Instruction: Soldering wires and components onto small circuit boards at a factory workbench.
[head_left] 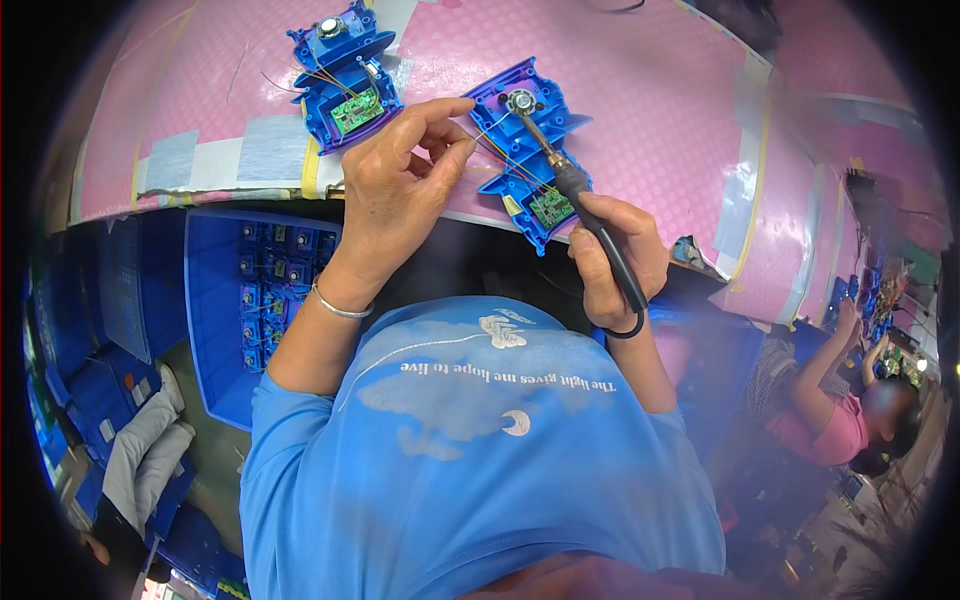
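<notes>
A blue plastic housing half [520, 150] lies open on the pink table in front of me. It holds a round silver speaker [521, 101], thin coloured wires and a green circuit board [551, 208]. My right hand [622, 245] grips a soldering iron [602, 225] by its black handle, the metal tip at the speaker. With thumb and fingers pinched, my left hand [405, 175] holds a thin wire [492, 128] that runs toward the speaker; its index finger reaches the housing's edge. Left of it lies a second blue housing half [345, 75] with its own speaker, wires and green board.
Below the table's front edge at left stands a blue crate [215, 320] with several similar blue housings inside. Tape strips [745, 170] line the pink table covering [640, 130]. A co-worker in pink [835, 425] sits at the right, and another person's legs [150, 450] show at left.
</notes>
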